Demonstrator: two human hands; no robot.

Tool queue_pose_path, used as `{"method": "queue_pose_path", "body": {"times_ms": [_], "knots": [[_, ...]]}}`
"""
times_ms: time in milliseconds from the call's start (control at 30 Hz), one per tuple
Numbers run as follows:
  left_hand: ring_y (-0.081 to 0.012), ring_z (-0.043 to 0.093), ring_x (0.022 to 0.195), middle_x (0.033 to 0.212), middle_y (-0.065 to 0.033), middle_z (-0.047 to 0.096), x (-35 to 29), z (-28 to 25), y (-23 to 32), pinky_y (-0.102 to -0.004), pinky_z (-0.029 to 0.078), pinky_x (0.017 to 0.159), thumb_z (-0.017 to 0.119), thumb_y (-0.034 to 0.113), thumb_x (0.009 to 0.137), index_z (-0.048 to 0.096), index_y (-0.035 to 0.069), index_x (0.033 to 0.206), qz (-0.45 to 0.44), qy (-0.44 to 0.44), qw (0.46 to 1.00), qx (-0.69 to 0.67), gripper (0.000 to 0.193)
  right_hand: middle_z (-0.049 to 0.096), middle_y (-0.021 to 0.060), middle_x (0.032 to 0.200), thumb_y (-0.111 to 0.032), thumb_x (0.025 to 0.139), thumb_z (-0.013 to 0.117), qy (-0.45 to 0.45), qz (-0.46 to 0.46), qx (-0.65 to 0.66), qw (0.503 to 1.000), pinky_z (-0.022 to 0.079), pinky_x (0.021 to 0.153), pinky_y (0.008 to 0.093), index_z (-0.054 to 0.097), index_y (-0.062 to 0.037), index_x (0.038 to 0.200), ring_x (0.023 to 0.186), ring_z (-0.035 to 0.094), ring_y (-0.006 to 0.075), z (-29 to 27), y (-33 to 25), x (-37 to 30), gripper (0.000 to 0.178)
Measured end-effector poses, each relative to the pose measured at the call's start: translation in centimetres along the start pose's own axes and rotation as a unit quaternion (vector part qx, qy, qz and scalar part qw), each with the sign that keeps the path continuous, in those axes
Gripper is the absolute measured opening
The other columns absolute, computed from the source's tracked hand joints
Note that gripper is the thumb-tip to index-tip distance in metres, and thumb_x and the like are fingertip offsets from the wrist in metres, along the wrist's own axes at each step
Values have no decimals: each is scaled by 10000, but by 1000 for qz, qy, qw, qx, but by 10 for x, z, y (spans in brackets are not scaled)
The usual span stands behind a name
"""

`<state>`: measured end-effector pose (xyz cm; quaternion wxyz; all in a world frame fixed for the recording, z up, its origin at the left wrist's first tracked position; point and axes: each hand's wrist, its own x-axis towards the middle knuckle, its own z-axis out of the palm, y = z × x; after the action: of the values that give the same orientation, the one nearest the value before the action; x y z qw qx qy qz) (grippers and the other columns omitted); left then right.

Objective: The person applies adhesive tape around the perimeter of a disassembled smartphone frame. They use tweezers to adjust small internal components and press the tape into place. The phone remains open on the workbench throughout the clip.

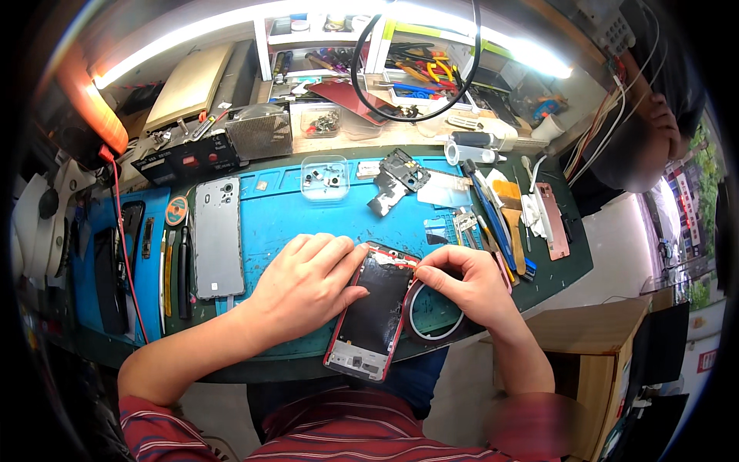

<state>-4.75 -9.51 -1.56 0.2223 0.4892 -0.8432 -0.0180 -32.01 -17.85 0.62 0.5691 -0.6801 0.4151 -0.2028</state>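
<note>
In the lower middle of the frame, the phone chassis [373,308], red-edged with a black panel and a pale lower end, stands at a slant with its bottom close to the front edge of the bench [556,283]. The left hand [308,273] holds its upper left side, fingertips near the top corner and thumb lower down the same edge. The right hand [469,285] is at the upper right corner, thumb and forefinger drawn narrow; they cover the spot, so I cannot tell whether anything thin is pinched between them. What looks like a tape roll [437,338] sits just below that hand, beside the chassis. If the left hand loosens, the chassis could slip over the near edge, since its lower end has so little bench behind it. A sideways tug by the right hand could twist it or scuff the exposed parts at its top, and the roll could catch the red rim. Above, toward the upper middle, a clear plastic box [325,198] of small loose parts stands on the blue mat [281,215]; a careless reach could tip it and scatter them.
</note>
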Motion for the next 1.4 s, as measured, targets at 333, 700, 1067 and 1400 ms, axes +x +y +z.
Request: {"method": "queue_pose_path", "body": {"times_ms": [333,700,1067,1400], "knots": [[-311,609,1089,1194,-122,615,4,3,8,-431,476,948,746,149,904,667,13,1320,-29,27,999,-17,445,766,32,927,-177,1003,766,12,-5,-5,1000,549,778,261,773,18,1055,859,676,72,2,7,2,202],[-424,470,1416,1517,-221,503,1,-25,-26,-502,352,1220,824,165,882,399,51,1604,-5,-118,966,-229,844,769,11,941,-153,976,792,70,10,-60,996,524,697,233,790,2,1085,767,646,60,2,-6,-9,189],[-455,416,1471,1595,-253,388,-22,-26,13,-515,396,1208,948,398,729,383,17,1584,-64,-76,975,-200,1093,773,4,901,-187,988,787,4,-1,-68,998,501,636,228,783,18,1046,720,622,45,-3,-22,23,213],[-360,548,1314,1433,-168,568,-29,-6,2,-475,466,1106,868,408,787,549,-35,1447,-76,14,994,-78,856,764,81,881,-137,931,813,-7,-113,-272,955,537,697,287,795,7,984,778,703,138,25,-37,59,155]]}}
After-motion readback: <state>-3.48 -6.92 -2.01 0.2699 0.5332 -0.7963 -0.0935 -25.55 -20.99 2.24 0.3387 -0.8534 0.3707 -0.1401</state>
